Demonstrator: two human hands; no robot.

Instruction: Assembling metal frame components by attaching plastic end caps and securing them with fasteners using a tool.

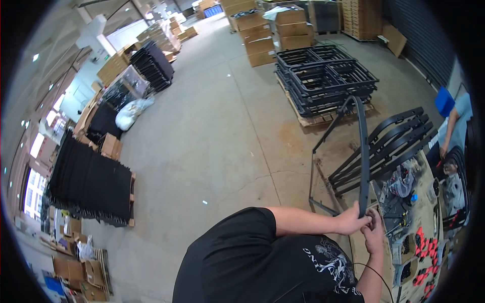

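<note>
A black metal frame (364,151) with rounded corners stands upright in front of me at the right, beside the workbench. My left hand (351,220) is closed around its lower near end. My right hand (374,233) is right beside the left one, its fingers curled in against the same end of the frame. Whatever lies between those fingers is too small and covered to make out. Just past the hands, more black curved frames (391,146) lean in a row.
The workbench (427,171) at right carries tools, red-and-black parts (427,247) and bins of small black pieces. A co-worker's arm (449,129) reaches in beyond it. Black frames are stacked on a pallet (316,119) ahead. Black panels (93,179) and cardboard boxes (260,43) stand farther off.
</note>
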